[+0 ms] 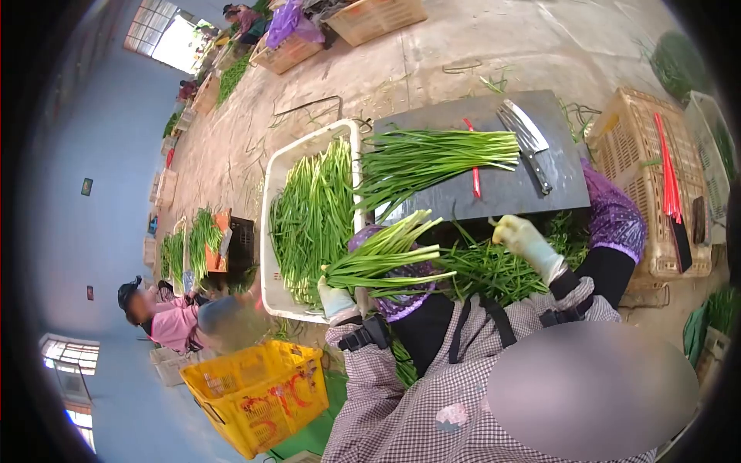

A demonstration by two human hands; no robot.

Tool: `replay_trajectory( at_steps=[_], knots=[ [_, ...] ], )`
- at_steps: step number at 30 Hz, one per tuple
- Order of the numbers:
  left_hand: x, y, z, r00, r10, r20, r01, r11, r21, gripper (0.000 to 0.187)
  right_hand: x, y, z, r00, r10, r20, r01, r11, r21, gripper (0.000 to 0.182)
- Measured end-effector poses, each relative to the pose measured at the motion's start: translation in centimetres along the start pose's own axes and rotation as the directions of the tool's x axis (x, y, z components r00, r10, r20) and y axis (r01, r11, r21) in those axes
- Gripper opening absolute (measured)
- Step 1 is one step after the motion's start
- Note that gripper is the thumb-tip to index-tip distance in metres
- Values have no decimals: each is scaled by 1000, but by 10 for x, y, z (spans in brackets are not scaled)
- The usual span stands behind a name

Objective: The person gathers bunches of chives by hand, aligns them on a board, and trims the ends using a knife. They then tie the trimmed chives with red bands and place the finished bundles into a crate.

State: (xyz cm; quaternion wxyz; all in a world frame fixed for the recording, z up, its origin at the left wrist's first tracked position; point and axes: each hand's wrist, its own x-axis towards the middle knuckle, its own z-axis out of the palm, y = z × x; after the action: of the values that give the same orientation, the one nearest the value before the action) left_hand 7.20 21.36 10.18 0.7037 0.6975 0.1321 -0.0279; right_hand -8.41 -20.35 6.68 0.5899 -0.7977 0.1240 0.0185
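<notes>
My left hand (337,299), in a pale glove, is wrapped round a bunch of green stalks (386,258) with light ends pointing right. The bunch lies over my knee beside a white crate (272,231) full of more green stalks (316,216). My right hand (523,243), also gloved, is raised below the dark board (540,193), its fingertips close together; whether they hold anything is too small to tell. On the board a larger bunch (448,158) lies across a red strip (475,183), with a black-handled knife (534,158) to its right.
Loose greens (502,274) lie below the board. A yellow crate (258,393) stands at lower left. At right, a tan crate (648,177) bears red strips (668,177) and a dark blade (681,245). A person in pink (174,324) sits at far left.
</notes>
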Motion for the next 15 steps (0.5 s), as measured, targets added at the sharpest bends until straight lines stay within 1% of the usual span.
replay_trajectory(
  at_steps=[1,2,3,4,6,7,8,9,10,11,12,14,15],
  knots=[
    [7,-9,-4,999,52,5,-52,999,4,36,-5,-23,3,1000,-17,25,13,989,145,19],
    [10,-15,-6,994,104,13,-104,994,9,35,-11,-64,9,998,-36,45,21,957,289,27],
    [-2,1,7,997,75,21,-75,997,-14,30,-9,-94,15,994,-19,111,-24,927,375,38],
    [-7,7,14,997,79,23,-78,997,-17,30,0,-103,32,988,-39,150,-38,876,481,38],
    [-8,18,20,993,112,45,-113,994,3,24,29,-91,77,973,-169,158,32,774,633,33],
    [-6,14,23,994,94,-63,-97,994,-50,19,38,-87,83,969,-137,204,-7,814,581,30],
    [1,11,17,993,101,-63,-104,993,-48,19,44,-80,88,963,-100,249,-47,850,524,28],
    [8,4,7,980,199,-5,-199,979,-45,22,41,-83,86,955,-118,271,-65,811,581,22],
    [8,5,4,955,292,48,-289,956,-49,25,33,-89,81,954,-119,276,-66,813,579,22],
    [9,4,3,949,312,52,-305,946,-106,22,21,-93,73,975,-102,197,-38,799,600,19],
    [10,6,3,951,305,43,-299,948,-108,22,10,-97,64,990,-80,119,-11,787,617,18],
    [13,9,7,930,366,-10,-353,889,-292,17,-14,-92,32,999,-19,49,-27,606,795,26],
    [6,20,17,940,336,-50,-333,881,-335,7,-22,-80,22,998,-57,-7,35,498,866,31]
  ],
)
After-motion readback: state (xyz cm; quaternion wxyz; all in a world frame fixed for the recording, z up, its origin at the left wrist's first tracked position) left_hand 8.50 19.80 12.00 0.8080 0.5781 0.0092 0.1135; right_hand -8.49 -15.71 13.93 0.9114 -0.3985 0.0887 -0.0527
